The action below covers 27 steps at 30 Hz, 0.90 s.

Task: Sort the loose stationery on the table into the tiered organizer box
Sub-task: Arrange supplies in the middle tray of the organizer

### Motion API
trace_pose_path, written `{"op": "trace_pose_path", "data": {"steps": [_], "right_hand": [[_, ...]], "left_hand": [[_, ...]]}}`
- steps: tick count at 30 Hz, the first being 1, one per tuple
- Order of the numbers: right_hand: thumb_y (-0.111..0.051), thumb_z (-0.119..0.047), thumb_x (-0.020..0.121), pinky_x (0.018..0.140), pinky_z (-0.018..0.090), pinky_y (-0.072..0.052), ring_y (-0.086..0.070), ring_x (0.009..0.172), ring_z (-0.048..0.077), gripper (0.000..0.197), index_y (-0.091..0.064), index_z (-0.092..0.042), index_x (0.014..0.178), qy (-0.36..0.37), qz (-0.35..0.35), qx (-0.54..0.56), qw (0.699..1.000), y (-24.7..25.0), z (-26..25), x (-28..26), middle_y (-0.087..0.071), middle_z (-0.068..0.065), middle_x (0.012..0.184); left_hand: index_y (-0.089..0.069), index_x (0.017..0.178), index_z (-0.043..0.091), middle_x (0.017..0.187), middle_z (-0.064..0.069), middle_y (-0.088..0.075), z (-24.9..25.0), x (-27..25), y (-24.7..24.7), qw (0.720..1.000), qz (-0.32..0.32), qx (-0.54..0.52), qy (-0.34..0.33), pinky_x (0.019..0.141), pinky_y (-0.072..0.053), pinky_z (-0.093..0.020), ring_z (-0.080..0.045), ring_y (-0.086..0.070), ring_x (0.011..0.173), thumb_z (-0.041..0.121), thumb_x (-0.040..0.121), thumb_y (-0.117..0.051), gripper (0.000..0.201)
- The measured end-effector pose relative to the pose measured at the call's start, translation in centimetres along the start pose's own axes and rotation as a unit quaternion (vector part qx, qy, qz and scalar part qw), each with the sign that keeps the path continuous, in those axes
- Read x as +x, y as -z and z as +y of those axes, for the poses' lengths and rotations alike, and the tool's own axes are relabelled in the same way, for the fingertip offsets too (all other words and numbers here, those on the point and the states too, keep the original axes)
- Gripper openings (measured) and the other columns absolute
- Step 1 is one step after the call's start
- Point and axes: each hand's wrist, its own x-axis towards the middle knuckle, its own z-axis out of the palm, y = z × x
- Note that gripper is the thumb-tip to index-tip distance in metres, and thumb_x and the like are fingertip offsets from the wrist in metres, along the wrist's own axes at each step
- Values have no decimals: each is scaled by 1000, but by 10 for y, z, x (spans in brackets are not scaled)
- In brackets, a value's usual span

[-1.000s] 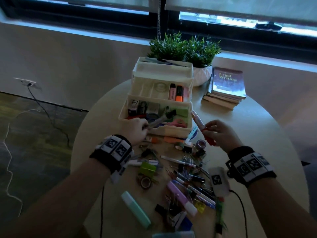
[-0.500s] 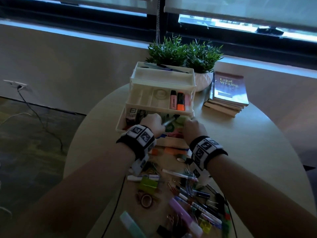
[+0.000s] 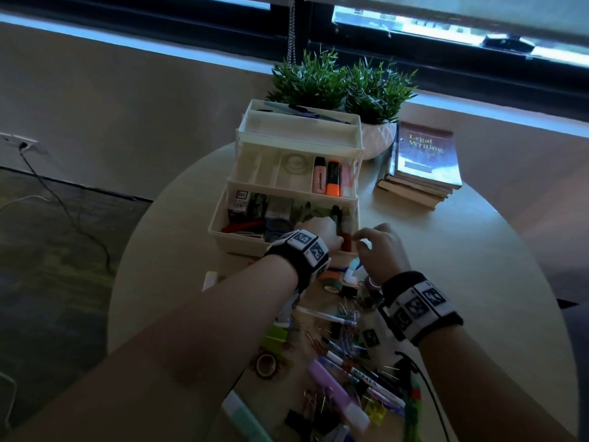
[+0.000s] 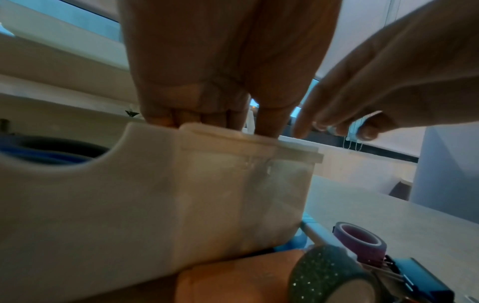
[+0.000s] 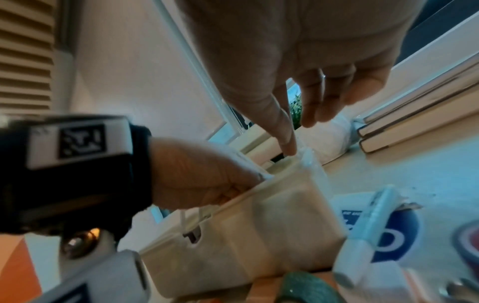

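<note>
The white tiered organizer box (image 3: 236,241) stands open at the back of the round table. My left hand (image 3: 318,229) reaches over the front wall into the bottom tier's right end, fingers curled down inside (image 4: 215,121). A black-capped pen (image 3: 336,215) rises from its grip, and its fingertips are hidden by the box wall (image 4: 207,194). A red marker (image 3: 347,243) shows between my hands at the box's front right corner. My right hand (image 3: 373,245) hovers just right of it, holding nothing, fingers hanging loose (image 5: 305,114) above the box corner (image 5: 272,225).
Loose stationery lies in front of the box: a purple highlighter (image 3: 338,393), a mint highlighter (image 3: 245,416), tape rolls (image 3: 266,363), pens and clips. Two potted plants (image 3: 344,84) and stacked books (image 3: 424,157) sit behind and to the right. Highlighters (image 3: 325,178) fill the middle tier.
Both hands moved from the pile to the box. My right hand carried the red marker to the bottom tier, let it go and drew back slightly. My left hand pushed the pen deeper in.
</note>
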Motion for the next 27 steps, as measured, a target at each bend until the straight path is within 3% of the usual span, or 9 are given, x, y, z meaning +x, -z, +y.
{"op": "trace_pose_path", "data": {"steps": [3, 7, 10, 13, 16, 18, 21, 24, 27], "right_hand": [[-54, -11, 90, 76, 21, -37, -52, 87, 16, 20, -70, -9, 102, -17, 2, 52, 999, 14, 11, -26, -55, 8, 100], [-59, -12, 87, 71, 21, -36, -53, 77, 16, 15, -71, -8, 95, -46, -11, 65, 997, 21, 32, -58, -57, 4, 90], [-60, -13, 87, 70, 22, -36, -55, 77, 19, 15, -71, -8, 94, -62, -28, 42, 997, 18, 47, -76, -63, 11, 93], [-58, -13, 87, 71, 20, -35, -55, 78, 17, 15, -71, -10, 95, -84, -65, 26, 994, 12, 56, -88, -64, 11, 97], [-55, -15, 89, 72, 18, -35, -53, 80, 14, 18, -69, -10, 101, -97, -92, 12, 991, 10, 59, -96, -64, 10, 102], [-53, -18, 90, 74, 18, -35, -53, 85, 14, 22, -65, -12, 108, -116, -112, 1, 987, 10, 60, -100, -62, 9, 109], [-52, -25, 92, 84, 24, -40, -54, 105, 20, 31, -54, -17, 122, -149, -181, -41, 971, 9, 61, -106, -55, 8, 123], [-49, -25, 93, 93, 27, -42, -51, 116, 22, 38, -46, -20, 130, -164, -247, -75, 952, 10, 58, -118, -49, 7, 132], [-51, -27, 93, 88, 23, -42, -52, 113, 20, 37, -47, -20, 129, -137, -264, -75, 952, 8, 57, -132, -50, 6, 130]], "left_hand": [[-62, 108, 12, 108, -7, -66, -2, -1, -2, 1000, -3, -8, -17, 80, -46, -33, -25, -61, 99, 36, 91, -50, 32], [-61, 113, 14, 110, -4, -66, -1, -3, -6, 1000, -6, -17, -23, 75, -45, -30, -22, -61, 100, 34, 90, -53, 31], [-68, 102, 14, 100, -3, -68, 0, 4, -7, 1000, -23, -2, -6, 70, -44, -28, -22, -63, 92, 28, 87, -58, 23], [-71, 87, 18, 92, -4, -71, -3, 9, -8, 999, -25, 8, 19, 79, -55, -36, -24, -65, 80, 15, 76, -59, 16], [-72, 92, 20, 96, -3, -71, -5, 8, -6, 999, -26, 38, 5, 80, -56, -37, -24, -65, 82, 17, 75, -62, 20], [-69, 104, 22, 108, -5, -67, -3, -1, -3, 998, -10, 64, -5, 86, -52, -36, -27, -61, 97, 25, 84, -58, 23], [-58, 122, 23, 124, -10, -54, 0, -30, -3, 993, 91, 62, -41, 99, -41, -41, -30, -47, 117, 31, 89, -52, 35], [-61, 119, 22, 120, -7, -55, -3, -76, -14, 983, 164, -4, -88, 96, -39, -38, -27, -47, 114, 28, 87, -55, 33], [-62, 113, 24, 118, -3, -55, -16, -118, -35, 991, 94, -8, -96, 97, -40, -38, -23, -48, 112, 28, 87, -55, 28]]}}
